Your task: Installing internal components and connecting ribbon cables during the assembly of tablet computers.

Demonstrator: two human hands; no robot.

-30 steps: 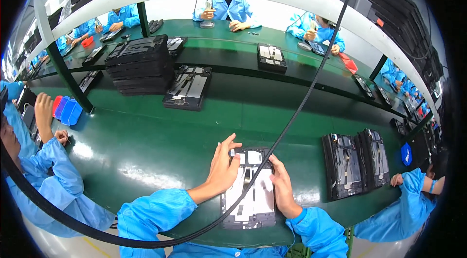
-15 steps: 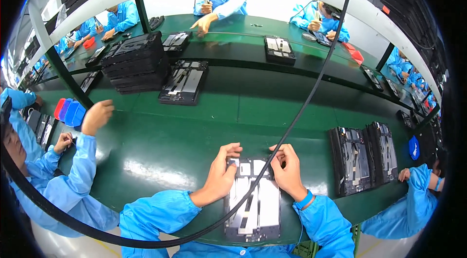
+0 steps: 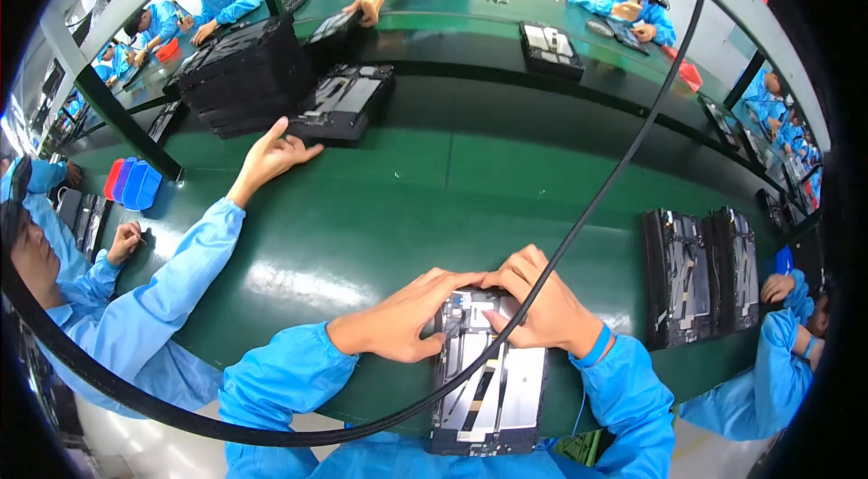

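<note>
An opened tablet point(image 3: 518, 389) with silver panels and dark strips lies at the table's near edge, close to my body. My left hand point(image 3: 398, 321) grips its upper left side, thumb by the left edge and fingers along the top edge. Over the upper right part curls my right hand point(image 3: 533, 303), its thumb pressing on the inner face near the top and its fingers bent over the top edge. Both hands' fingertips nearly meet there. A blue band point(image 3: 595, 346) circles my right wrist. Part of the tablet is hidden behind a black cable point(image 3: 579, 217).
To the right stand two stacks of opened tablets point(image 3: 685, 280). A tall stack of black trays point(image 3: 240, 81) and another opened tablet point(image 3: 339, 104) sit far left, where a co-worker's hand point(image 3: 271, 158) touches that tablet. Blue and red bins point(image 3: 140, 185) stand left. A shelf crosses behind.
My hands have come together at the tablet's top edge, the right thumb now on its face. The left co-worker's hand has reached right to the tablet by the stack. The view has shifted slightly.
</note>
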